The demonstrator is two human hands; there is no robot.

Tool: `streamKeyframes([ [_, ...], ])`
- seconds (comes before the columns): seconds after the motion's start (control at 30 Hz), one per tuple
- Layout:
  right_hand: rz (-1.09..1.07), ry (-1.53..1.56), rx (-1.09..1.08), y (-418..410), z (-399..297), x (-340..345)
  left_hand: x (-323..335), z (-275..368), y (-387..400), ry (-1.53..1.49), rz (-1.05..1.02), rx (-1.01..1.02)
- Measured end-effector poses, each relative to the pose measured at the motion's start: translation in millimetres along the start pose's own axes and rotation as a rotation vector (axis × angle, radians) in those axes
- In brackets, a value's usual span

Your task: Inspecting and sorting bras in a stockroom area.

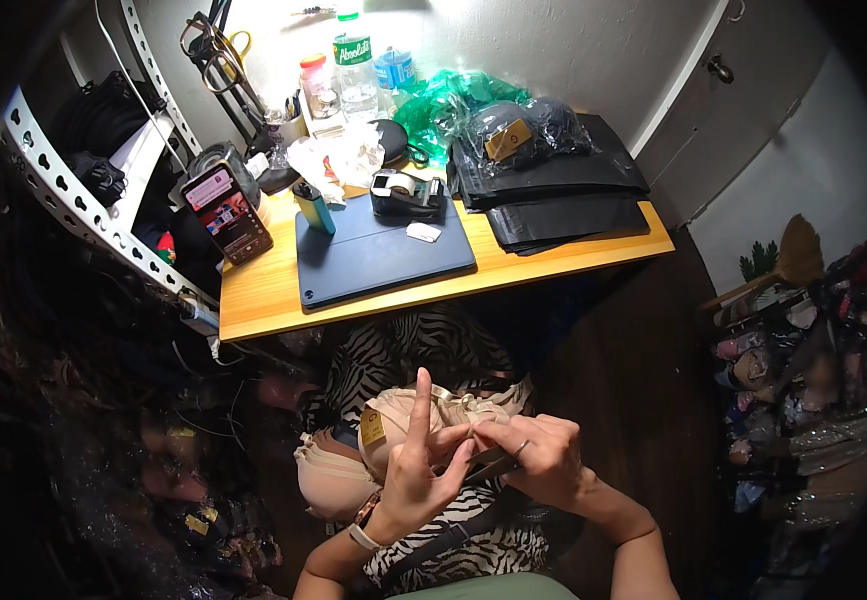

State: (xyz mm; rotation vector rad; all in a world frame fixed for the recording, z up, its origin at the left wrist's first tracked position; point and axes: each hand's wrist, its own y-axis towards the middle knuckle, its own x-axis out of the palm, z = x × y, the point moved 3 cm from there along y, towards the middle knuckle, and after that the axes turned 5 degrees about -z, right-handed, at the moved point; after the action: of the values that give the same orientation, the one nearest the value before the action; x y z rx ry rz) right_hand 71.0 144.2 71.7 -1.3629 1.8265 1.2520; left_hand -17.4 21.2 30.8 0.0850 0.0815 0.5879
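Beige padded bras lie across my lap on black-and-white zebra-print cloth [471, 547]. The upper bra [396, 431] has a gold paper tag [373, 426] on its cup. Another beige bra [332, 480] rests lower at the left. My left hand [426, 465], its index finger raised, pinches a small part of the upper bra between thumb and another finger. Right beside it, my right hand [549, 457], with a ring, pinches the same spot. The gripped part is mostly hidden by the fingertips. A dark strip [489, 469] shows below them; what it is I cannot tell.
On the wooden table [268, 311] are a propped phone [227, 214], a blue tablet case [381, 262], a tape dispenser [407, 193], a lighter [313, 208], a water bottle [358, 82], black mailer bags [561, 225] and wrapped bras [501, 131]. A metal shelf [80, 202] stands left, bagged garments [786, 390] right.
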Motion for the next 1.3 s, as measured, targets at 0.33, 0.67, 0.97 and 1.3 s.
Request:
streamKeyframes([
  [0.33,0.084,0.009,-0.013,-6,-1,1,2,2,2,0.009,0.054,0.040],
  [0.67,0.100,-0.176,-0.068,-3,1,8,7,7,-2,0.158,0.039,0.035],
  [0.97,0.087,0.075,0.011,-9,0,0,-7,-2,4,0.138,0.140,0.009],
  [1.3,-0.022,0.042,0.181,-12,4,1,-8,2,2,-0.157,0.076,-0.062],
])
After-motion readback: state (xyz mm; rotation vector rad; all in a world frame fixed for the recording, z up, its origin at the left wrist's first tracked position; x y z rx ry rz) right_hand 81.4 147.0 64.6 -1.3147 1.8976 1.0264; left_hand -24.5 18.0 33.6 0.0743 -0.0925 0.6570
